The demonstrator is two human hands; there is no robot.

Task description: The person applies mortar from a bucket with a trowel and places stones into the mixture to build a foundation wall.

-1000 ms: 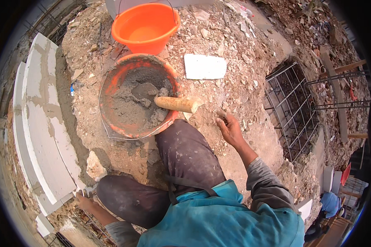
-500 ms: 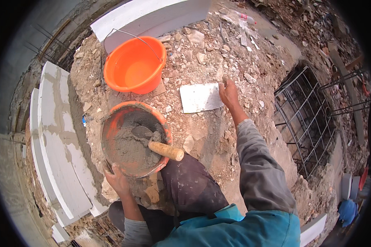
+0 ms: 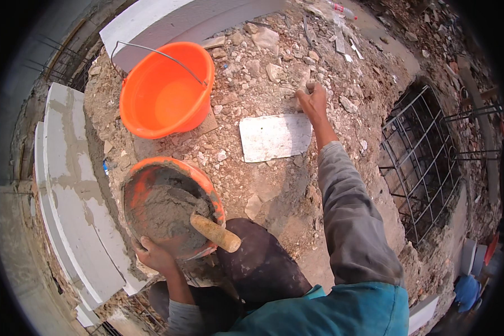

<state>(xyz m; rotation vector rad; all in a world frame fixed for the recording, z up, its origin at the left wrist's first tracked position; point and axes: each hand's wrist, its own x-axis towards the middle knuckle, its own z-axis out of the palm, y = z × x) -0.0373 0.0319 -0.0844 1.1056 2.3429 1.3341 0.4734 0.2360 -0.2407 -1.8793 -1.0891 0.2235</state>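
Note:
My left hand (image 3: 155,256) is closed on the near-left rim of an orange mortar tub (image 3: 211,189), its thumb on the inner side. Wet grey mortar (image 3: 165,215) fills much of the tub. A trowel stands stuck in it, its blade mostly buried and its wooden handle (image 3: 215,231) leaning over the rim by my knee. Just past the upper right corner of a flat white board (image 3: 274,137), my right hand (image 3: 313,103) is closed with thumb and fingers together. Whatever is between those fingers, if anything, cannot be made out.
An orange bucket (image 3: 168,95) with a wire handle stands beyond the tub. White blocks line the left (image 3: 75,185) and the back (image 3: 179,25). Rubble covers the ground. To the right is a pit with a rebar grid (image 3: 420,162); a plastic bottle (image 3: 343,10) lies far off.
My right hand has moved away from the board's right edge to beyond its upper corner. My left hand still holds the tub rim. The trowel handle points more toward me, and the view has shifted.

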